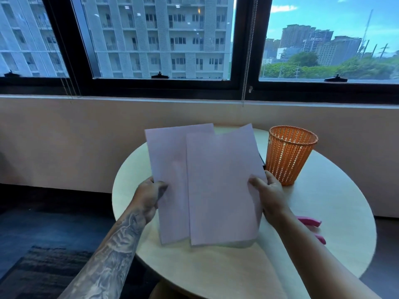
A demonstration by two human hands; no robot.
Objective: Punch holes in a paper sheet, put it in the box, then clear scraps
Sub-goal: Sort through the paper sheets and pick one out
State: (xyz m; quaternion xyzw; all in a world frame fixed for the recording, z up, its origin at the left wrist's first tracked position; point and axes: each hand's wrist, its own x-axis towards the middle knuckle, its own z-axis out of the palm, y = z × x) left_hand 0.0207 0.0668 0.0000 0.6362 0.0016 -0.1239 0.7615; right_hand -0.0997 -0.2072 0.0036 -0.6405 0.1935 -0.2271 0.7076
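Observation:
Two pale paper sheets are held upright over the round table (216, 268). My left hand (149, 197) grips the left sheet (168, 169) at its left edge. The right sheet (220, 186) overlaps it in front, and my right hand (267, 195) pinches its right edge. A pink hole punch (313, 225) lies on the table to the right, partly hidden behind my right forearm. A dark edge of something (262, 160) shows behind the right sheet; the papers hide most of it.
An orange mesh wastebasket (289, 154) stands on the table at the back right, close to my right hand. A wall and a dark-framed window (164, 87) rise behind the table. Dark floor and a rug (43, 268) lie to the left.

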